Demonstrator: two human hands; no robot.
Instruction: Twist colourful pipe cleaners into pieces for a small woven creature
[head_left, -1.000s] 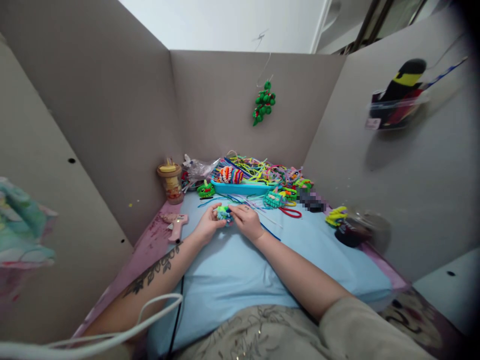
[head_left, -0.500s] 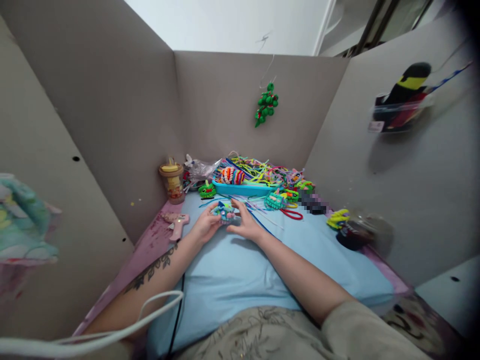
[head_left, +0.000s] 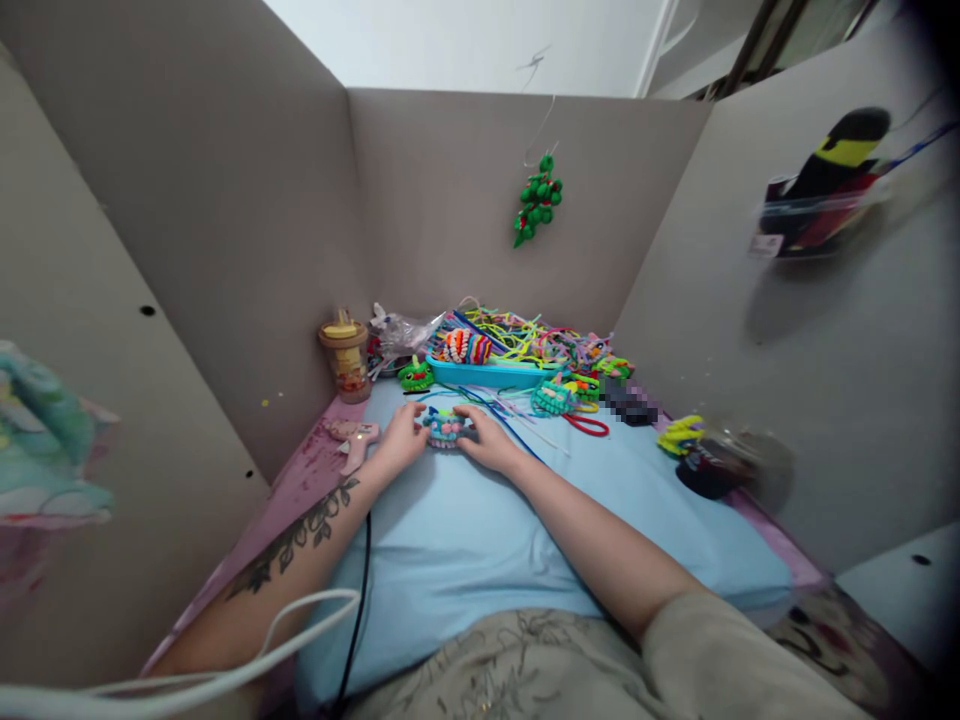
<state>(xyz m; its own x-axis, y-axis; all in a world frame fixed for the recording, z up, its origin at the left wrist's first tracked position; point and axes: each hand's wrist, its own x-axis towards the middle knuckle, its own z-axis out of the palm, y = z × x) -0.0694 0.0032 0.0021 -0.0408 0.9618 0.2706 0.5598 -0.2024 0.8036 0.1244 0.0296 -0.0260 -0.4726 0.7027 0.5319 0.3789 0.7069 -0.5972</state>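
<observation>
A small blue and pink pipe-cleaner figure [head_left: 445,428] sits between both hands on the light blue cloth [head_left: 480,530]. My left hand [head_left: 401,440] grips its left side with thumb and fingers. My right hand [head_left: 487,440] holds its right side, fingers curled over the top. Both forearms stretch forward over the cloth; the left one is tattooed.
A blue tray [head_left: 487,375] heaped with bright pipe cleaners stands behind the hands, finished figures [head_left: 553,397] around it. A pink glue gun [head_left: 349,440] lies left, a lidded cup [head_left: 345,355] in the corner, red scissors [head_left: 585,425] right. Grey cardboard walls enclose three sides; a green ornament [head_left: 536,200] hangs on the back wall.
Both hands turned the figure and lowered it toward the cloth; the right hand's fingers moved from beside it to over its top. The view shifted slightly.
</observation>
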